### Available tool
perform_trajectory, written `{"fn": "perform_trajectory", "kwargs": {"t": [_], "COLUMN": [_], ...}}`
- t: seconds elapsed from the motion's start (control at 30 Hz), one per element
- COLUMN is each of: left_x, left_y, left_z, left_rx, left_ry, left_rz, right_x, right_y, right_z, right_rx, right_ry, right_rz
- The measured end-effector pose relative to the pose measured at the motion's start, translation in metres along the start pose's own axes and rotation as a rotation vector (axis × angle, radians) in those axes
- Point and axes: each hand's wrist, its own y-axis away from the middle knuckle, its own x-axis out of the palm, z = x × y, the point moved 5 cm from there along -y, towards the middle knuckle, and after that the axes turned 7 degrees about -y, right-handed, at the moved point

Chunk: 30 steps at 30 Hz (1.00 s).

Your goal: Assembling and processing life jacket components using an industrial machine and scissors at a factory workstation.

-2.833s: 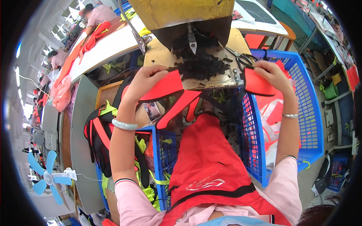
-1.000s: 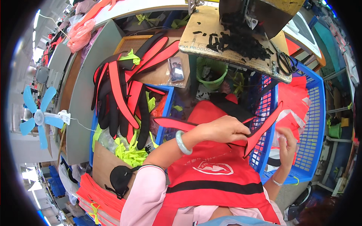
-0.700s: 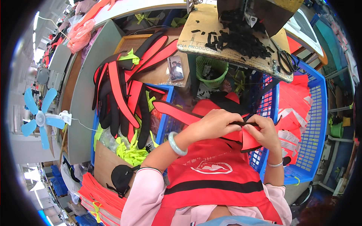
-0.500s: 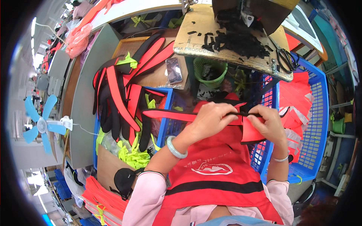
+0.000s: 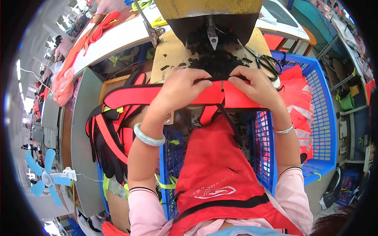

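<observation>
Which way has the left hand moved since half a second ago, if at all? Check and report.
Yes, forward: the left hand, then short of the wooden worktop, now overlaps its near edge in this view.

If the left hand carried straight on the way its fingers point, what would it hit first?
Most likely the right hand, facing it across a small gap along the black-edged red fabric. Black scraps appear beyond that line, but depth is unclear.

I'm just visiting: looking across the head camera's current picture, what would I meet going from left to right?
Light-blue fan → left hand → right hand → red-orange pieces in the large blue crate → small green container.
</observation>
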Motion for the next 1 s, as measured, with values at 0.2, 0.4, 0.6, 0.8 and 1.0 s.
{"fn": "perform_trajectory", "kwargs": {"t": [0.2, 0.4, 0.6, 0.8, 1.0], "left_x": [-0.004, 0.0, 0.003, -0.006, -0.015], "left_y": [-0.038, -0.063, -0.076, -0.079, -0.078], "left_z": [0.032, 0.062, 0.074, 0.069, 0.062], "left_rx": [-0.062, -0.108, -0.105, -0.155, -0.193], "left_ry": [0.058, 0.108, 0.175, 0.236, 0.169], "left_rz": [0.064, 0.163, 0.177, 0.152, 0.13], "right_x": [-0.006, -0.005, -0.006, -0.012, -0.025], "right_y": [-0.035, -0.062, -0.078, -0.081, -0.083], "right_z": [-0.016, -0.04, -0.052, -0.044, -0.046], "right_rx": [0.012, 0.048, 0.042, 0.048, -0.038], "right_ry": [0.029, 0.072, 0.016, -0.077, 0.004], "right_rz": [-0.041, -0.007, 0.014, -0.018, -0.134]}}
